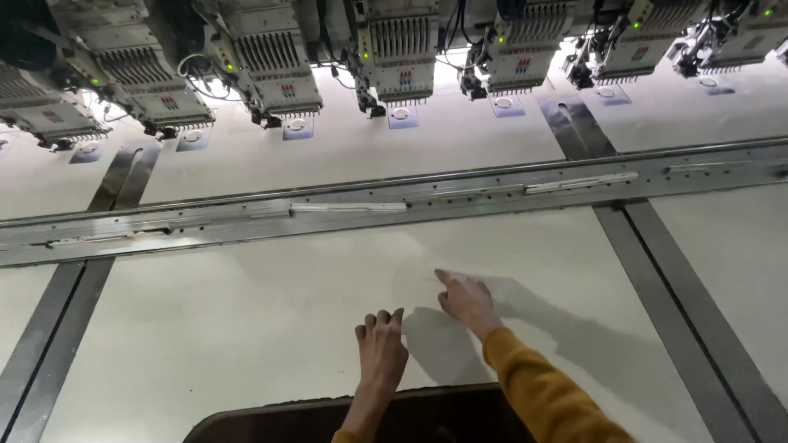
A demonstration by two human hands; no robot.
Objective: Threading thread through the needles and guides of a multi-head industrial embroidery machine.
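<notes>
Both your hands sit low and centre in the frame, on a wide white table surface (246,328). Your left hand (381,344) lies palm down with the fingers curled loosely at the tips, holding nothing. Your right hand (466,300) points up and left with the index finger out, the others folded, its fingertip touching the white surface; nothing gripped. An ochre knitted sleeve (550,394) covers that forearm.

Open room: bare white sheet spreads left and right of both hands. A dark rounded edge (328,414) cuts in at bottom centre, just below your wrists.

Bounds: a long brushed-metal rail (345,209) crosses the frame from the left edge up to the right edge, well above your fingers. Grey flat metal strips run diagonally, a pair at lower left (49,344) and a pair at right (681,312).

Along the top, seven embroidery heads (402,49) hang in a row, the outer ones partly cut off, boxy, pale casings with needle rows, cables, green lamps. Under each that shows clearly, a small round needle plate (400,114).
</notes>
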